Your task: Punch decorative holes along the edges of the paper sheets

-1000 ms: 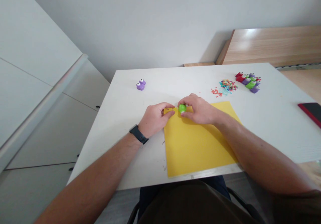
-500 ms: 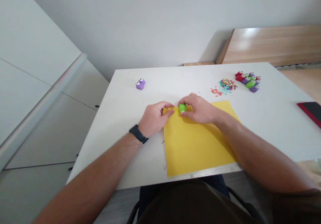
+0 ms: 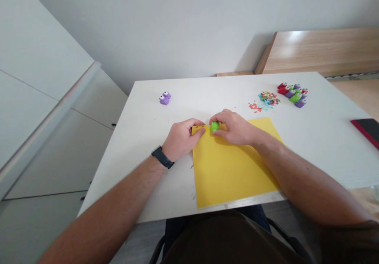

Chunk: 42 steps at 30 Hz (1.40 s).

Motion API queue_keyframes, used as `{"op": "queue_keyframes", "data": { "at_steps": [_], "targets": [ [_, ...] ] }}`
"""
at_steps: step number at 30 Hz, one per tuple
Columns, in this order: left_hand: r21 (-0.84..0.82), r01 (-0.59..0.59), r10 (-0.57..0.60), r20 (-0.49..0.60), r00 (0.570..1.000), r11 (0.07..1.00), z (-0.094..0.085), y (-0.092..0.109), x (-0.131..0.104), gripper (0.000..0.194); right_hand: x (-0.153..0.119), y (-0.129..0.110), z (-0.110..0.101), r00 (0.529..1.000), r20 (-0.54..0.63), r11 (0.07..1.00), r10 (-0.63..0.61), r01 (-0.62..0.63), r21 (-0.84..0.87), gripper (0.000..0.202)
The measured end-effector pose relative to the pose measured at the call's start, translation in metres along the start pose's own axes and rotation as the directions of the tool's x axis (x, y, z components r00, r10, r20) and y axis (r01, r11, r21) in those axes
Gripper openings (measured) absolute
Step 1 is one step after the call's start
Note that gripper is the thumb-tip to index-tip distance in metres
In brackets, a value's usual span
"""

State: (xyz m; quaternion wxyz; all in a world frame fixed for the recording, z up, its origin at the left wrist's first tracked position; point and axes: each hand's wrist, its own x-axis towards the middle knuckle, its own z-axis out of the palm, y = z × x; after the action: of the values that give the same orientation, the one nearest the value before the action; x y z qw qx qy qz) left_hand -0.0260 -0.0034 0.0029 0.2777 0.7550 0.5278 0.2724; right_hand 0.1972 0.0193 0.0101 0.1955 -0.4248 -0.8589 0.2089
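A sheet of yellow paper (image 3: 233, 173) lies on the white table in front of me. My left hand (image 3: 185, 139) pinches its far left corner between thumb and fingers, beside a few small holes along the far edge. A dark band circles that wrist. My right hand (image 3: 233, 128) grips a green craft punch (image 3: 214, 126) between thumb and fingers at the paper's far edge, a short way right of my left fingertips. The punch covers the bit of edge under it.
Two purple punches (image 3: 165, 98) stand at the table's far left. Toward the far right are a pile of colourful paper cut-outs (image 3: 269, 99) and a group of red, green and purple punches (image 3: 293, 94). A dark red-edged object (image 3: 367, 130) lies at the right edge.
Almost nothing differs. Both hands keep their places on the paper and the green craft punch; the whole view has shifted very slightly.
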Motion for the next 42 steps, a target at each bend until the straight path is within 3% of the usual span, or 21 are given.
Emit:
{"op": "queue_keyframes", "data": {
  "at_steps": [5, 14, 21, 27, 42],
  "targets": [
    [-0.02, -0.009, 0.009, 0.005, 1.0, 1.0, 0.0, 0.0, -0.001, 0.03, 0.0, 0.0, 0.001, 1.0, -0.003, 1.0, -0.005, 0.005, 0.016, 0.02],
    [0.0, -0.088, 0.088, -0.01, 0.996, 0.996, 0.004, 0.001, 0.0, 0.053, 0.0, -0.002, 0.0, 1.0, -0.015, 1.0, -0.011, 0.011, 0.014, 0.022],
    [0.05, -0.115, 0.116, -0.001, 0.993, 0.992, 0.009, 0.001, 0.004, 0.059, -0.001, -0.003, 0.001, 1.0, -0.017, 1.0, -0.012, 0.012, 0.009, 0.027],
    [0.133, -0.116, 0.115, 0.012, 0.993, 0.984, 0.011, 0.0, 0.004, 0.056, -0.001, -0.004, 0.003, 0.999, -0.006, 0.999, -0.035, 0.035, 0.001, 0.026],
    [0.137, -0.201, 0.207, -0.03, 0.978, 0.97, 0.015, -0.003, 0.004, 0.049, -0.001, -0.003, 0.008, 0.997, -0.015, 0.997, -0.078, 0.077, -0.018, 0.026]
  ]
}}
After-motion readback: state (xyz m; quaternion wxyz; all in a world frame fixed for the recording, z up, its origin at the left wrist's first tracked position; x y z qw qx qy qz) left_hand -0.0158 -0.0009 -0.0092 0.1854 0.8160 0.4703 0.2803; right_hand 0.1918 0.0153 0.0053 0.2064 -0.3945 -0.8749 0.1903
